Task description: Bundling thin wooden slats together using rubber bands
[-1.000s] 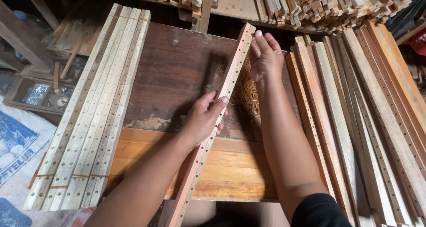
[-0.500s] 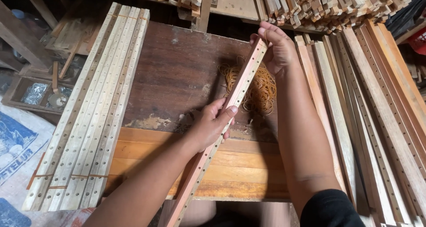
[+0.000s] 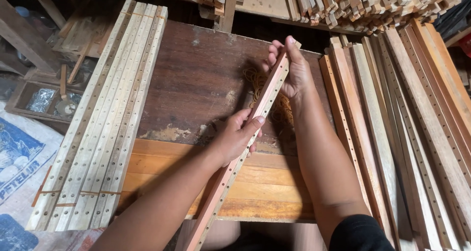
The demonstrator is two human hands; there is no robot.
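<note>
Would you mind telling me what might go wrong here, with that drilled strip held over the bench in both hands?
The long drilled strip is held only at its far end by the right hand and mid-length by the left hand; its near end overhangs the bench and could snag or bend. Swinging it might knock the bundled strips or the leaning slats. Rough edges may give splinters.

Blue-and-white printed sack (image 3: 17,165) lies at far left on floor

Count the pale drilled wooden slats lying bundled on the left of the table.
5, side by side in one banded bundle of pale drilled wooden slats running along the dark wooden table's left edge; more may lie hidden underneath.
</note>
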